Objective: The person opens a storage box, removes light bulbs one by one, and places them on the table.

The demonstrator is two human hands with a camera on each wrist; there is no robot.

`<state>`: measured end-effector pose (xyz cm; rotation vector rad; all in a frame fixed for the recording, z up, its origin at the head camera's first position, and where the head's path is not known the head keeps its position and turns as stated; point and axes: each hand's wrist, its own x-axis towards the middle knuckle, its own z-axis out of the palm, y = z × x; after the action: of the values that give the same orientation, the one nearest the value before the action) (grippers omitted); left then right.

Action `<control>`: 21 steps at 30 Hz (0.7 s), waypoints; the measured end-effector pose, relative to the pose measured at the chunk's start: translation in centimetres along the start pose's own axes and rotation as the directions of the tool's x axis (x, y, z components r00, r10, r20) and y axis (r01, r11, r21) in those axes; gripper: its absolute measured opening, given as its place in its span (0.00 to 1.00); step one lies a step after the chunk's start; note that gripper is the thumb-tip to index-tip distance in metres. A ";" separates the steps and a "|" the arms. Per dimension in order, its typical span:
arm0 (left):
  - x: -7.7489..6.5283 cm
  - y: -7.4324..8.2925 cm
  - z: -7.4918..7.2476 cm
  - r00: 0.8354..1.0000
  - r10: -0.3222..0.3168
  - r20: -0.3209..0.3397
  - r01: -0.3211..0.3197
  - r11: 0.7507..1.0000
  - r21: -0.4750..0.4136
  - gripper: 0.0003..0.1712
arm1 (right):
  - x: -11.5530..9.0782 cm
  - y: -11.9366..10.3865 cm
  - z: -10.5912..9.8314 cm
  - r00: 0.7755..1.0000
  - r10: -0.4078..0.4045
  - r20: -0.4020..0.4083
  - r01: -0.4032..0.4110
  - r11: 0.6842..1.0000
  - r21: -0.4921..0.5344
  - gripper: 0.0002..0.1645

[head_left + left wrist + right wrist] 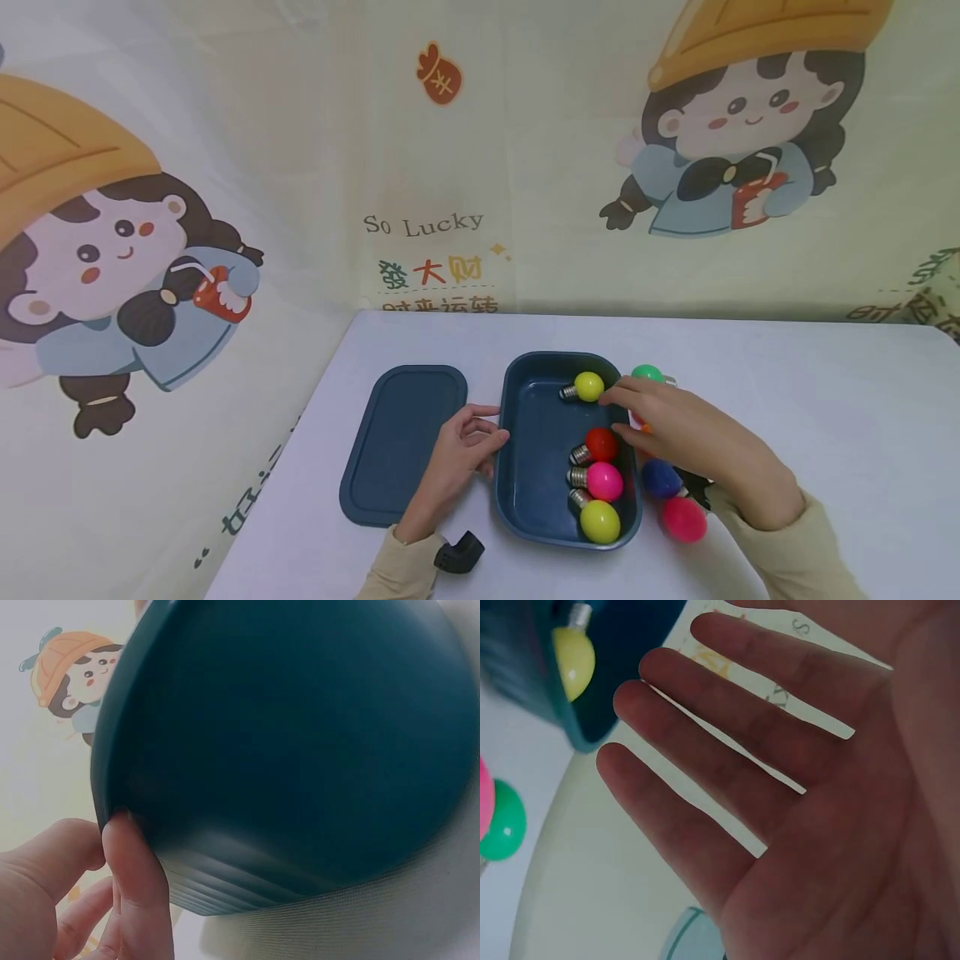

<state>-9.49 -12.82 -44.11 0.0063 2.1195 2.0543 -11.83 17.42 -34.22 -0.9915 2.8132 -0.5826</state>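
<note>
My left hand [463, 442] pinches the left rim of a dark blue rectangular box [532, 467], and the left wrist view shows the thumb and a finger on either side of its wall [124, 780]. Inside the box lie a yellow bulb [590, 386] at the back and, down the right side, a red bulb [602, 444], a pink bulb [604, 482] and another yellow bulb [600, 522]. Over the right rim hovers my right hand [682, 421], near the back yellow bulb; its fingers [697, 727] are extended, with nothing held in them.
Right of the box, partly under the right hand, lie a green bulb [647, 372], an orange one [646, 429], a blue bulb [662, 478] and a pink bulb [684, 519]. A flat dark blue lid [397, 450] rests left of the box. Behind the white table hangs a printed cloth [555, 150].
</note>
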 end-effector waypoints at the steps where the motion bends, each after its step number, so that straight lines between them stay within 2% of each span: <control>1: 0.0 0.0 0.0 1.000 0.002 0.000 -0.002 1.000 0.000 0.26 | 0.2 -0.1 0.0 1.000 -0.008 0.002 0.008 1.000 0.000 0.22; 7: -0.1 0.0 0.0 1.000 0.005 0.006 -0.005 1.000 -0.005 0.26 | 1.4 -0.5 0.3 1.000 -0.005 0.013 0.006 1.000 -0.019 0.23; 13: -0.1 0.1 0.0 1.000 0.007 0.008 -0.007 1.000 0.000 0.26 | 2.1 -0.5 0.8 1.000 0.003 0.016 -0.003 1.000 0.009 0.23; 21: -0.3 0.2 0.0 1.000 0.007 0.010 -0.007 1.000 -0.004 0.26 | 3.4 0.3 2.0 0.995 -0.089 -0.033 0.088 0.996 -0.032 0.20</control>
<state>-9.24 -12.82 -43.84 0.0228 2.1127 2.0579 -14.24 14.86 -36.08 -1.1277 2.8281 -0.5737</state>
